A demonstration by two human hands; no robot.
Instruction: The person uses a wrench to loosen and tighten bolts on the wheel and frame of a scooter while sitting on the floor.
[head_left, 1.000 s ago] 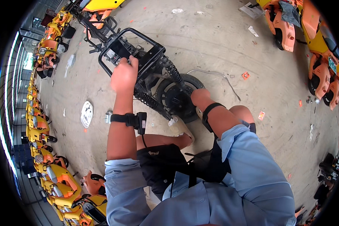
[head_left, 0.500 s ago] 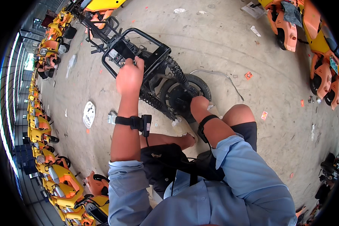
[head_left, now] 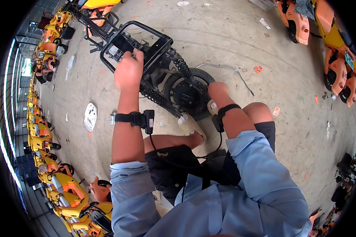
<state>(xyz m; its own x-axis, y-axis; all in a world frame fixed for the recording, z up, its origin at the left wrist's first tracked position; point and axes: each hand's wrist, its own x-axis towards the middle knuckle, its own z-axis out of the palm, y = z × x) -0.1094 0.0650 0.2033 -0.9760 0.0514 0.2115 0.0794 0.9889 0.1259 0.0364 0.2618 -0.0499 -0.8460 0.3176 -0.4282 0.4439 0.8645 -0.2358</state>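
Observation:
A stripped black scooter frame (head_left: 162, 42) extends from the upper left toward my feet, its bodywork absent. My left hand (head_left: 129, 71) is closed around the frame's left side tube, thumb uppermost. Two coil-spring shock absorbers (head_left: 180, 65) slope down from the frame to the rear wheel (head_left: 188, 96), a black tyre around a dark hub. My right hand (head_left: 218, 93) is at the tyre's right edge, back of the hand up. Its fingers are hidden below, so their grip does not show. Both wrists carry black strapped devices.
A bent grey cable (head_left: 229, 68) lies on the concrete right of the wheel. To the left lie a white oval piece (head_left: 90, 117) and a small metal part (head_left: 113, 117). Yellow and orange scooters (head_left: 43, 128) line the left side; more (head_left: 336, 71) stand at upper right.
My right hand has moved from near the hub up and outward to the tyre's right edge. My left hand stays on the frame. The whole view has shifted slightly.

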